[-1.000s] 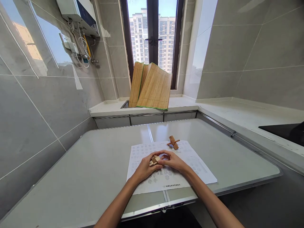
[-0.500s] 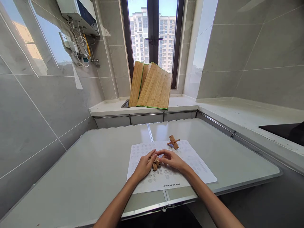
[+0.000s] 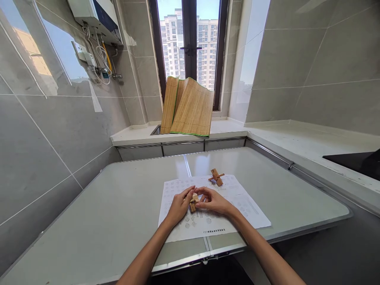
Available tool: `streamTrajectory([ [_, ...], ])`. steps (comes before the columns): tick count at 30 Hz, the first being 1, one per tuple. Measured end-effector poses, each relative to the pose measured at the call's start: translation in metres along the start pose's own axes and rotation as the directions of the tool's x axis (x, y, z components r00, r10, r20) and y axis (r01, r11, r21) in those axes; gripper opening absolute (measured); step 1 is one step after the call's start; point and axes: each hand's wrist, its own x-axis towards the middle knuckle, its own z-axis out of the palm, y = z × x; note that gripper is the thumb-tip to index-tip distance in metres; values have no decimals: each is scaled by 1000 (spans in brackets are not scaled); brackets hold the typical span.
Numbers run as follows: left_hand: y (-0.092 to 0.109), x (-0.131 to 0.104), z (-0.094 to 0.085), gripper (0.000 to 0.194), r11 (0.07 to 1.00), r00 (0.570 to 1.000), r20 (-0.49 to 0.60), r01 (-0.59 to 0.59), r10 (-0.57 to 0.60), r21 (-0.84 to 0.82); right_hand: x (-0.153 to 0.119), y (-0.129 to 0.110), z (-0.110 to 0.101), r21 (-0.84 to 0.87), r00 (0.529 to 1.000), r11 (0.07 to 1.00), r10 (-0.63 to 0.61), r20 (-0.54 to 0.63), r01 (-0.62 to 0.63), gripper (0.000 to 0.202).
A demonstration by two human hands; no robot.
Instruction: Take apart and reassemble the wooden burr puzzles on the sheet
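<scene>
Between my two hands, over the printed sheet (image 3: 219, 219), sits a small wooden interlocking puzzle (image 3: 193, 203) made of notched blocks. My left hand (image 3: 180, 204) closes around its left side, thumb along the near edge. From the right, my right hand (image 3: 213, 200) pinches it with curved fingers and thumb. The fingers hide part of the puzzle. Beyond my right hand, a second group of wooden puzzle pieces (image 3: 216, 177) lies crossed on the far edge of the sheet.
The sheet rests on a pale folding table (image 3: 124, 206) with a metal seam down its middle. Behind it runs a white counter (image 3: 228, 126), where a folded bamboo mat (image 3: 194, 109) leans against the window. A black cooktop (image 3: 353, 163) is at the right.
My right thumb and fingers have shifted slightly on the puzzle, and a lighter block face now shows on top. The other pieces stay where they were.
</scene>
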Motion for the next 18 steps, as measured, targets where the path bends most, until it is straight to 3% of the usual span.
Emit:
streamTrajectory([
  [4, 1, 1, -1, 50, 998, 1000, -23, 12, -14, -62, 1, 1, 0, -64, 998, 998, 7, -63, -11, 52],
  [9, 5, 3, -3, 52, 986, 997, -33, 69, -75, -154, -3, 3, 4, -276, 986, 961, -62, -152, 18, 55],
  [13, 4, 5, -3, 54, 973, 994, -20, 97, -104, -211, -6, 4, 7, -383, 983, 918, -152, -100, 102, 53],
  [18, 1, 5, -3, 53, 974, 996, -14, 84, -89, -212, -4, -1, 7, -333, 973, 931, -196, -118, 147, 27],
])
